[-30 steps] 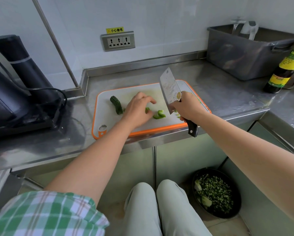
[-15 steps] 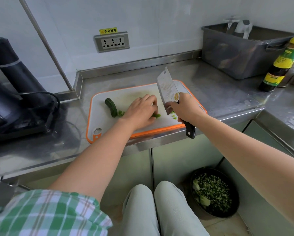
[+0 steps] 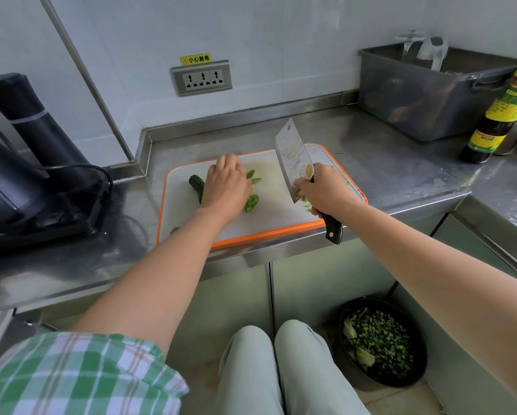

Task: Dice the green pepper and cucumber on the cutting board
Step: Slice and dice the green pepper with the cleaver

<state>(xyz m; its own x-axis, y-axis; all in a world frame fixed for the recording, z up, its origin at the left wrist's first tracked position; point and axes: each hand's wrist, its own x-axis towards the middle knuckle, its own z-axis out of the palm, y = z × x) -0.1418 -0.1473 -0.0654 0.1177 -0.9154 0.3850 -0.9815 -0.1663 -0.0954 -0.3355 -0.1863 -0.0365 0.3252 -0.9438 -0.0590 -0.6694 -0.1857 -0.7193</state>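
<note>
A white cutting board (image 3: pixel 269 217) with an orange rim lies on the steel counter. A dark green cucumber piece (image 3: pixel 196 184) sits at its left. My left hand (image 3: pixel 227 184) rests over the green pepper pieces (image 3: pixel 252 202), fingers curled down onto those at the far side; whether it pinches one is hidden. My right hand (image 3: pixel 326 190) grips the black handle of a cleaver (image 3: pixel 293 161), blade raised and tilted above the board's right half. Small diced green bits (image 3: pixel 306 203) lie under that hand.
A black appliance with a cable (image 3: pixel 26 175) fills the counter's left. A grey tub (image 3: pixel 424 91) and a dark sauce bottle (image 3: pixel 496 115) stand at the right. On the floor is a black bowl (image 3: pixel 379 342) of chopped greens. A wall socket (image 3: pixel 201 77) sits behind the board.
My left hand has moved toward the back of the board, uncovering a pepper piece near its wrist. The cleaver stays raised in my right hand.
</note>
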